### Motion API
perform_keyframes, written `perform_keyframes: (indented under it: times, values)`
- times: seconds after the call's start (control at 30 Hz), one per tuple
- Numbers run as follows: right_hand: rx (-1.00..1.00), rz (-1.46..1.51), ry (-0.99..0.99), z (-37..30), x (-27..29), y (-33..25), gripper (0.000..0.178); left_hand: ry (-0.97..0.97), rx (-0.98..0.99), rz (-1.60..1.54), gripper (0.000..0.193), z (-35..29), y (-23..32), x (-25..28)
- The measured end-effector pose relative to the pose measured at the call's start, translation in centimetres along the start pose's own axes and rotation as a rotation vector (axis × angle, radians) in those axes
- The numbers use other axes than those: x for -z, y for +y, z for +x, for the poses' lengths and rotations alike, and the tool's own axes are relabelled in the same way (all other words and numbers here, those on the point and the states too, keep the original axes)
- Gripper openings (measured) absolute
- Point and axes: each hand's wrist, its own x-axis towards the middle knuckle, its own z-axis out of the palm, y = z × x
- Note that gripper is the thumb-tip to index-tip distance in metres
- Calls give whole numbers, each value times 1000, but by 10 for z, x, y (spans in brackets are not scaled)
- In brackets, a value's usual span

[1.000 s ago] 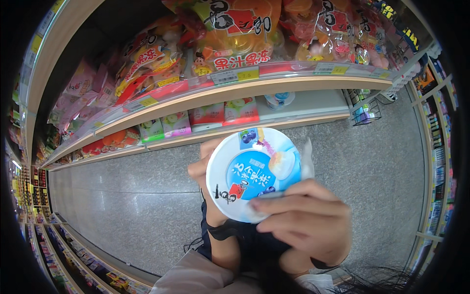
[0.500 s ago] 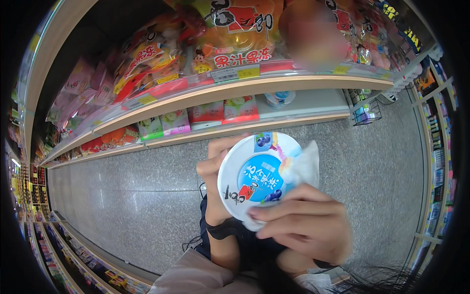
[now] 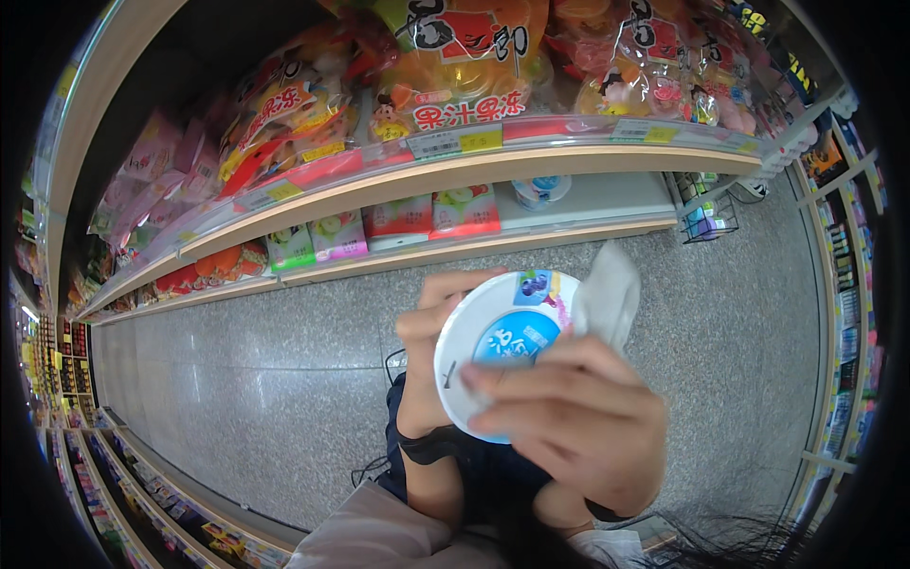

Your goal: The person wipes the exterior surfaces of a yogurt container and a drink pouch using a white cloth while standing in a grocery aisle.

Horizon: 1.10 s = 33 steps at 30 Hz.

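Note:
In front of me, my left hand [image 3: 431, 318] is closed round the left edge of a round white jelly cup [image 3: 460, 346]. The cup's lid faces up, with a blue centre and blueberry pictures. My right hand [image 3: 592, 417] lies over the lid's lower right part, slightly blurred, its fingers bent on a white cloth [image 3: 609, 296]. The cloth sticks up past the cup's right side, and the hand hides its lower part. Most of the left fingers are behind the cup.
Ahead, a shelf [image 3: 370, 180] carries bags of jelly [image 3: 464, 76]. Below it, a lower shelf [image 3: 588, 209] holds green, pink and red packs [image 3: 464, 211] and another white-and-blue cup [image 3: 542, 192]. A wire basket [image 3: 709, 226] stands at its right end. More stocked shelves line both sides.
The right hand has slid up and left across the lid, covering more of it. The cloth's loose end now stands higher. The cup has shifted slightly right and tilted.

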Motion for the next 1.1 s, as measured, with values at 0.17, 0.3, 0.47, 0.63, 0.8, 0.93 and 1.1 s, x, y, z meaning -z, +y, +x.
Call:
perform_keyframes:
  times: [0.17, 0.3, 0.47, 0.63, 0.8, 0.93, 1.1]
  values:
    - [-222, -18, -42, -18, 24, 1, 22, 11, 17, 74, 88, 8, 9, 1]
    - [-242, -240, 247, -11, 25, 6, 20, -24, -21, 87, 91, 14, 16, -5]
    - [-79, -243, 293, 4, 2, 4, 19, -26, 30, 87, 82, 12, 20, 4]
    - [-13, 25, -87, -21, 13, 1, 29, 123, 136, -123, 67, 10, 16, -3]
    - [-185, -61, -33, -24, 32, 2, 24, 49, 74, -4, 75, 9, 20, 3]
    - [-141, -242, 309, -9, 19, 6, 24, -45, -30, 23, 76, 12, 18, -2]
    - [28, -196, 283, -3, 2, 0, 24, -94, 66, 160, 70, 4, 23, 0]
